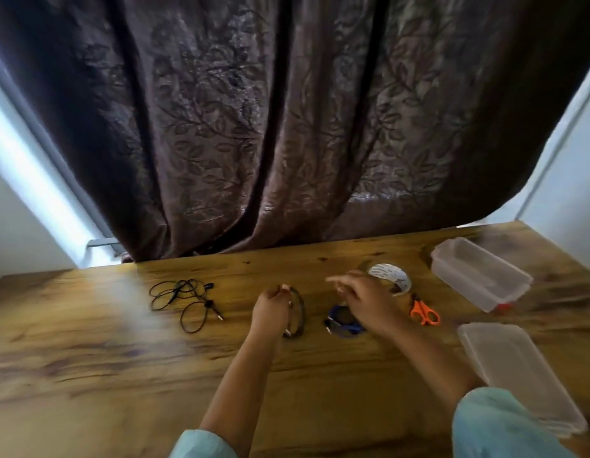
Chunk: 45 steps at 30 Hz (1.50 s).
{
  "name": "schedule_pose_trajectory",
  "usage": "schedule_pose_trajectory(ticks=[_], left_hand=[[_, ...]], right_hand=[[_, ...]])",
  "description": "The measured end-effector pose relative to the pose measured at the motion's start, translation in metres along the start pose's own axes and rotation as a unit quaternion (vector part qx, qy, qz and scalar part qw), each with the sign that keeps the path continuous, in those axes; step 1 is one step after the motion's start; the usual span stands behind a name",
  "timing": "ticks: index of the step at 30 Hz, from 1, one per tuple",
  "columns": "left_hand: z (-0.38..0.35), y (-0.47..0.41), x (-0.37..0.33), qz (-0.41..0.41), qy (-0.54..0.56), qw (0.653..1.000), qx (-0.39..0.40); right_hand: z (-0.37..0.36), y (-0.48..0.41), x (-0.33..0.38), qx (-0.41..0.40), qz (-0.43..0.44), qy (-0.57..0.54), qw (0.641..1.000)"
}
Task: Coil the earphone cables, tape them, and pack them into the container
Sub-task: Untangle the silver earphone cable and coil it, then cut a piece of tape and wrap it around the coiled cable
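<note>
Pale sleeves (201, 444) reach over a table (89, 325). Left of the tape (391, 279), the left hand (270, 305) curls its fingers round a coiled black cable (297, 314), probably to keep it wound. The right hand (363, 302), fingers loosely spread, hovers just beside the tape, likely to fetch it. An open container (478, 276) waits right of the tape.

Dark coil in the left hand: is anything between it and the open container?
Yes, along the table: the right hand over the blue coil, then the tape roll and orange scissors lie between the dark coil and the container. The lid lies apart, so lifting over should work.
</note>
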<state>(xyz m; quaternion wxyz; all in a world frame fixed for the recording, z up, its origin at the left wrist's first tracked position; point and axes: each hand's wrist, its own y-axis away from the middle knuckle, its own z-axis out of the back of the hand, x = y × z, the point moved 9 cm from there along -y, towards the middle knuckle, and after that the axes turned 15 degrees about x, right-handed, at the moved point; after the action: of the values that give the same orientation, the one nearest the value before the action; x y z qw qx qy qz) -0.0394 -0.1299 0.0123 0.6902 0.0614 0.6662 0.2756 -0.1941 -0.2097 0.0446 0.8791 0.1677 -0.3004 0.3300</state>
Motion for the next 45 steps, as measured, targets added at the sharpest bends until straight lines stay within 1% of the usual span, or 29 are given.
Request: schedule_pose_trajectory(ticks=[1,2,4,5,7,9,11,13,14,19,21,23,25,30,36,42,45], left_hand=[[-0.007,-0.005,-0.009,-0.017,-0.086,0.996,-0.012],[-0.016,-0.007,-0.018,-0.036,-0.168,0.985,-0.018],[-0.038,-0.007,-0.036,-0.079,-0.288,0.954,-0.027],[-0.048,-0.003,-0.046,-0.094,-0.341,0.934,-0.042],[-0.067,0.003,-0.06,-0.119,-0.446,0.883,-0.084],[-0.084,0.007,-0.068,-0.14,-0.515,0.838,-0.113],[-0.1,0.008,-0.071,-0.147,-0.566,0.802,-0.121],[-0.112,0.007,-0.068,-0.138,-0.599,0.78,-0.119],[-0.117,0.006,-0.067,-0.135,-0.605,0.777,-0.114],[-0.127,-0.004,-0.059,-0.108,-0.58,0.804,-0.072],[-0.127,-0.01,-0.051,-0.09,-0.57,0.814,-0.06],[-0.127,-0.013,-0.043,-0.08,-0.547,0.832,-0.045],[-0.125,-0.013,-0.041,-0.083,-0.516,0.851,-0.042],[-0.129,-0.012,-0.047,-0.111,-0.469,0.875,-0.038],[-0.124,-0.011,-0.056,-0.155,-0.422,0.89,-0.077],[-0.121,-0.005,-0.057,-0.189,-0.375,0.904,-0.083],[-0.121,-0.001,-0.058,-0.196,-0.375,0.901,-0.097]], right_hand=[[0.015,0.007,-0.016,-0.024,-0.014,0.005,1.0],[0.029,0.015,-0.029,-0.047,-0.025,0.008,0.999],[0.05,0.031,-0.06,-0.077,-0.058,-0.001,0.995],[0.055,0.037,-0.078,-0.084,-0.08,-0.012,0.993],[0.063,0.046,-0.11,-0.101,-0.114,-0.026,0.988],[0.063,0.05,-0.13,-0.096,-0.13,-0.026,0.987],[0.058,0.051,-0.135,-0.067,-0.13,0.003,0.989],[0.051,0.049,-0.131,-0.036,-0.118,0.034,0.992],[0.047,0.047,-0.129,-0.022,-0.113,0.046,0.992],[0.036,0.036,-0.125,0.005,-0.111,0.138,0.984],[0.038,0.034,-0.123,0.009,-0.111,0.162,0.981],[0.039,0.033,-0.118,0.02,-0.098,0.165,0.981],[0.043,0.032,-0.111,0.016,-0.085,0.15,0.985],[0.053,0.032,-0.092,-0.013,-0.06,0.097,0.993],[0.052,0.03,-0.1,0.004,-0.068,-0.034,0.997],[0.043,0.03,-0.097,0.032,-0.057,-0.071,0.995],[0.043,0.031,-0.095,0.033,-0.058,-0.083,0.994]])
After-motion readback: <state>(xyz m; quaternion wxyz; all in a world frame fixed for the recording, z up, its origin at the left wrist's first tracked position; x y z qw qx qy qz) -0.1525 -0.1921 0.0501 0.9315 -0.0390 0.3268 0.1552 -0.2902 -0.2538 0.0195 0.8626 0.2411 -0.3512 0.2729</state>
